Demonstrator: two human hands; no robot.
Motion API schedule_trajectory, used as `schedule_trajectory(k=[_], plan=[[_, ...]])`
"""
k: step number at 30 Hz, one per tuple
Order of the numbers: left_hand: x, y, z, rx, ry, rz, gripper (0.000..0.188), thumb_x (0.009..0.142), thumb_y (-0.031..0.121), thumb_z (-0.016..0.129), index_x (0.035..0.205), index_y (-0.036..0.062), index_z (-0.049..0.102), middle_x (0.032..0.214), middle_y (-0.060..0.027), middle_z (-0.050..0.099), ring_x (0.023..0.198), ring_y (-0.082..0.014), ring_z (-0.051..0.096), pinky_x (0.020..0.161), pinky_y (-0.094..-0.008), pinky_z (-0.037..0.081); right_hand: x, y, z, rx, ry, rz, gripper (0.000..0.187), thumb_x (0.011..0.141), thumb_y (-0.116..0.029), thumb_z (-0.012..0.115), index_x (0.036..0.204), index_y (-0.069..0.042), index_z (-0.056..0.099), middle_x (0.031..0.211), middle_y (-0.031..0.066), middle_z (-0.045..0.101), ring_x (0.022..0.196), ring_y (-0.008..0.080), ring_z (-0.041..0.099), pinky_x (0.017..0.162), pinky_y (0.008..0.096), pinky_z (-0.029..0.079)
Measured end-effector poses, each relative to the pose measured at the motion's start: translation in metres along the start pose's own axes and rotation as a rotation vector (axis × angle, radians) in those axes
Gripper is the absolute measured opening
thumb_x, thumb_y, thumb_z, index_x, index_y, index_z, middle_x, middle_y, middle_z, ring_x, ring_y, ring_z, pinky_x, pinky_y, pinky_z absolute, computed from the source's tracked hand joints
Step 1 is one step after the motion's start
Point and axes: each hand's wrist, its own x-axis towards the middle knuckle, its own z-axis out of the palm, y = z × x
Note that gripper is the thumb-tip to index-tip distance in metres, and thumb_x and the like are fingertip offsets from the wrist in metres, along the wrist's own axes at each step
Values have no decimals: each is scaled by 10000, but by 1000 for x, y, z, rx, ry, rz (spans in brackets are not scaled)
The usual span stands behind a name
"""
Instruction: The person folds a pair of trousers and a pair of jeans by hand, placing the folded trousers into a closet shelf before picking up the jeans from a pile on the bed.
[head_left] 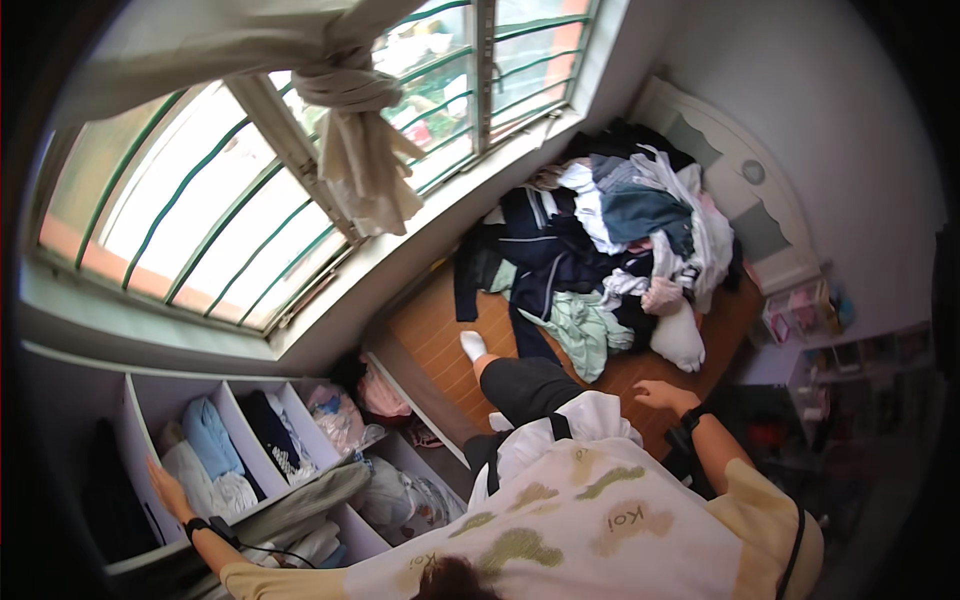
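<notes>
The left hand (pixel 172 492), flat and wide, lies at the white shelf divider (pixel 138 420) at eight o'clock beside folded garments (pixel 212 440); the right hand (pixel 658 396), loosely open at four, hangs near the clothes heap (pixel 645 218) at two.

Barred window (pixel 480 80) upper left, pale frame (pixel 280 140), bright daylight behind. Green bars (pixel 225 232), some wavy, across panes. Beige curtain (pixel 345 90) tied in thick knot, loose end hanging in front of window. Light sill (pixel 460 192) running below panes. Plain pale wall (pixel 820 110) upper right. White headboard (pixel 795 225) against it, curved top edge, grey inset panels (pixel 765 232), round ornament (pixel 753 172). Clear box (pixel 798 312) near headboard, pinkish contents. Dim shelving at far right, details too blurred to tell.
</notes>
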Motion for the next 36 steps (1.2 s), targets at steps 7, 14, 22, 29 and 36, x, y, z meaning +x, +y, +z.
schedule_trajectory(k=[7,14,22,29,36], plan=[[-4,128,-28,341,-198,-378,520,888,180,457,1381,107,308,1397,-135,363,1267,-310,359,1029,-377,312,-91,78,1,-11,-8,437,412,818,-307,542,1110,-20,592,1143,178,585,1075,315,546,919,366,432],[-128,124,68,-474,-434,-283,324,872,270,517,1059,6,528,954,-151,591,818,-296,561,683,-402,462,-7,49,-36,244,59,242,370,831,-255,540,1135,-45,569,1087,178,609,1002,292,585,848,359,461],[-278,634,110,-590,-1342,109,404,868,278,529,1187,30,507,1067,-199,603,969,-316,596,835,-368,462,96,63,-90,292,30,60,343,850,-219,551,1139,-34,550,959,164,648,887,272,628,773,349,486],[-253,970,43,-1221,-1460,141,299,898,151,525,1178,47,516,984,-153,645,922,-223,628,786,-297,474,222,150,-99,81,-186,2,293,839,-226,512,1055,-40,579,1019,179,627,960,344,589,821,408,468],[-311,1075,95,-1151,-1414,-245,256,902,170,496,1134,71,537,952,-134,665,876,-236,646,750,-313,493,393,217,-120,-137,-132,-91,247,816,-217,486,917,-18,590,895,225,625,844,383,604,766,467,474]])
